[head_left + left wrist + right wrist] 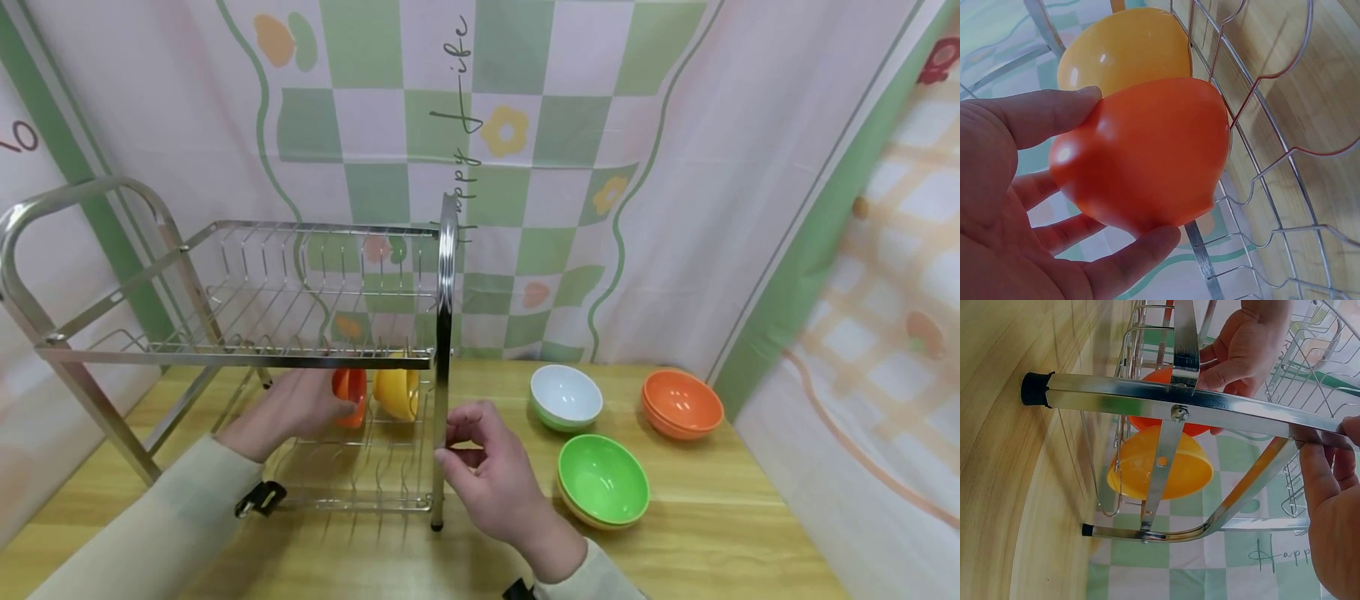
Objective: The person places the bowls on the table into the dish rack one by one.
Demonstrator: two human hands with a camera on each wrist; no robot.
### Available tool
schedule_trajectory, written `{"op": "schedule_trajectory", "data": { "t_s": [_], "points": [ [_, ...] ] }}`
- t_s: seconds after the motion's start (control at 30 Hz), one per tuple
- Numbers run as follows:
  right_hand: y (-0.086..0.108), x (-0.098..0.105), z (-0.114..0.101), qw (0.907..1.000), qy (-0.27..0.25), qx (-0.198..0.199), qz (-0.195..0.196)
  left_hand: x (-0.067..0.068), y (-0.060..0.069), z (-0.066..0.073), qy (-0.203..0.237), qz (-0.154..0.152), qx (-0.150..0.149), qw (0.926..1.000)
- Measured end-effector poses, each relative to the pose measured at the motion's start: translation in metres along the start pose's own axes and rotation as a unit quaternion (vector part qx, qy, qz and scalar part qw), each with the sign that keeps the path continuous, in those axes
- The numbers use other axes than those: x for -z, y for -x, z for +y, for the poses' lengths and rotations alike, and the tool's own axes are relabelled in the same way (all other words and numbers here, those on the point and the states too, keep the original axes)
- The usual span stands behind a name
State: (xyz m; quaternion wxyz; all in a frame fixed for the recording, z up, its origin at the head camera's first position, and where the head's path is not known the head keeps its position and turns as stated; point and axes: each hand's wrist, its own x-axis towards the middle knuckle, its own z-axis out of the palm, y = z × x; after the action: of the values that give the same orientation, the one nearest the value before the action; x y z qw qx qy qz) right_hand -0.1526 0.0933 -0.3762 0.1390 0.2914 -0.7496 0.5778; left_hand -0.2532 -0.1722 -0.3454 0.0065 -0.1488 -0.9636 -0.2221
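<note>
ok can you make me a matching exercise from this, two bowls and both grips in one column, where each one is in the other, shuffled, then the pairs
Things
1. Yellow bowl
2. Green bowl
3. Left grip
4. Right grip

Places
A. At an upright of the rack
B. On an orange bowl
C. Among the bowls on the table
D. On the lower tier, no hand on it

Pairs: 1-D, 2-C, 3-B, 4-A
</note>
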Motion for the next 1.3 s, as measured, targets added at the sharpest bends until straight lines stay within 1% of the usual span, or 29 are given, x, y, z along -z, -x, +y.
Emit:
{"op": "schedule_trajectory", "data": {
  "t_s": [0.13, 0.3, 0.47, 0.63, 0.7, 0.73, 0.8, 0.93, 1.03, 1.1, 1.3],
  "points": [
    [0.0, 0.0, 0.0, 1.0, 0.003, -0.004, 0.0, -0.001, -0.002, 0.001, 0.011, -0.007, 0.02, 0.9997],
    [0.0, 0.0, 0.001, 1.0, 0.003, -0.001, 0.002, -0.001, -0.005, 0.002, 0.014, -0.024, 0.043, 0.9987],
    [0.001, -0.001, 0.0, 1.0, 0.004, -0.003, 0.004, -0.004, -0.008, 0.001, 0.022, -0.033, 0.048, 0.9981],
    [0.001, -0.001, 0.001, 1.0, 0.005, -0.005, 0.005, -0.006, -0.012, 0.0, 0.037, -0.038, 0.034, 0.998],
    [0.002, -0.001, 0.001, 1.0, 0.005, -0.004, 0.006, -0.006, -0.014, 0.0, 0.038, -0.037, 0.02, 0.9984],
    [0.002, -0.001, 0.001, 1.0, 0.004, -0.004, 0.006, -0.006, -0.014, 0.0, 0.037, -0.039, 0.018, 0.9984],
    [0.002, -0.001, 0.001, 1.0, 0.003, -0.005, 0.007, -0.005, -0.015, 0.001, 0.033, -0.039, 0.01, 0.9986],
    [0.002, -0.001, 0.001, 1.0, 0.002, -0.003, 0.006, -0.004, -0.017, 0.003, 0.009, -0.032, -0.003, 0.9994],
    [0.002, 0.0, 0.0, 1.0, 0.004, 0.0, 0.007, -0.005, -0.017, 0.004, -0.007, -0.023, -0.015, 0.9996],
    [0.002, 0.0, 0.0, 1.0, 0.004, 0.001, 0.008, -0.005, -0.018, 0.004, -0.01, -0.017, -0.025, 0.9995],
    [0.002, -0.001, 0.0, 1.0, 0.004, -0.003, 0.007, -0.005, -0.018, 0.003, -0.023, -0.013, -0.037, 0.999]
  ]
}}
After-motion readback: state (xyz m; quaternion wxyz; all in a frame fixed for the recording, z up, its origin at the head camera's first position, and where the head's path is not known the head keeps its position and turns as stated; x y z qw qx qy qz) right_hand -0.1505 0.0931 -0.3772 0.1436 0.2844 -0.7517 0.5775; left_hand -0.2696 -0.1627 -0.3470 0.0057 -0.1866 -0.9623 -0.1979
